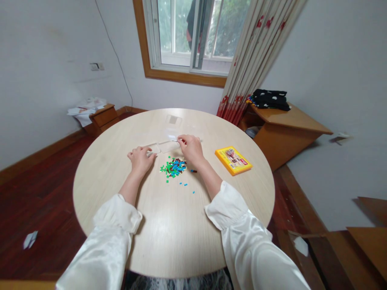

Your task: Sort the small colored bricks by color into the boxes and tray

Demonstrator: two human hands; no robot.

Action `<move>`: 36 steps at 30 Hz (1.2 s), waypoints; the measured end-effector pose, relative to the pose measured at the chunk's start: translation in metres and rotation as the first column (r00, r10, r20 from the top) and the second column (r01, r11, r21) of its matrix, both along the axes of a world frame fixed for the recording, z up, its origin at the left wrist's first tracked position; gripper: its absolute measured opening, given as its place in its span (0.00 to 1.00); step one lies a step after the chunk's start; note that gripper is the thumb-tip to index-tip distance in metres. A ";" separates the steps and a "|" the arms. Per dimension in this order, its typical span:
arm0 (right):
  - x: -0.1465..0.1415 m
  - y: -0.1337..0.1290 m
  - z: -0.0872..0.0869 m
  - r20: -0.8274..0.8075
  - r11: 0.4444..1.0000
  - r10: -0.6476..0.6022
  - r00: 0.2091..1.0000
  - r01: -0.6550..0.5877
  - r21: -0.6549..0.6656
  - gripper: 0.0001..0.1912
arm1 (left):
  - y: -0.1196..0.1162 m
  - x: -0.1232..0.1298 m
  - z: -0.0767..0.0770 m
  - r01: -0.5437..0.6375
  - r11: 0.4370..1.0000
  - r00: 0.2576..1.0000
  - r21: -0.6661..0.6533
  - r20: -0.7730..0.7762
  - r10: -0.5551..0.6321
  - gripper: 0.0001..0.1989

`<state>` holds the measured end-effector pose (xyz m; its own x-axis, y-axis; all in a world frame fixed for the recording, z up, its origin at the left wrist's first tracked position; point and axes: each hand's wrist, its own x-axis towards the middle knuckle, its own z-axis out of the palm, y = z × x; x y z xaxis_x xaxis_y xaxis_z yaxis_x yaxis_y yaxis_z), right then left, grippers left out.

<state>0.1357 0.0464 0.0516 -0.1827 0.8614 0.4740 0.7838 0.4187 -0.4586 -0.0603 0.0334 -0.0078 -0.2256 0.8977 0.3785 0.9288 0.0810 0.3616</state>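
Note:
A clear plastic case (167, 147) lies opened out on the table in front of me, between my hands. My left hand (140, 161) is closed on its near left end, thumb at the edge. At its right end, my right hand (192, 150) is pinched, with a small dark red-brown block (184, 141) partly showing between the fingers. Just below the case is a loose pile of small building blocks (174, 167) in green, blue, brown and pale colours. A few blue blocks (185, 185) are scattered nearer to me, and a brown block (194, 171) rests beside my right wrist.
A yellow box (233, 160) lies on the right side of the round table (169, 225). Near the far edge is a clear piece of plastic (174, 120). Beyond the table stand a wooden cabinet (290, 121) with dark cloth on it and a curtain (250, 48).

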 end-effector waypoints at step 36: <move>-0.005 -0.001 -0.020 0.296 0.998 0.015 0.955 -0.033 0.058 0.12 | 0.031 0.029 -0.008 0.301 0.953 0.946 -0.001 -0.121 -0.299 0.11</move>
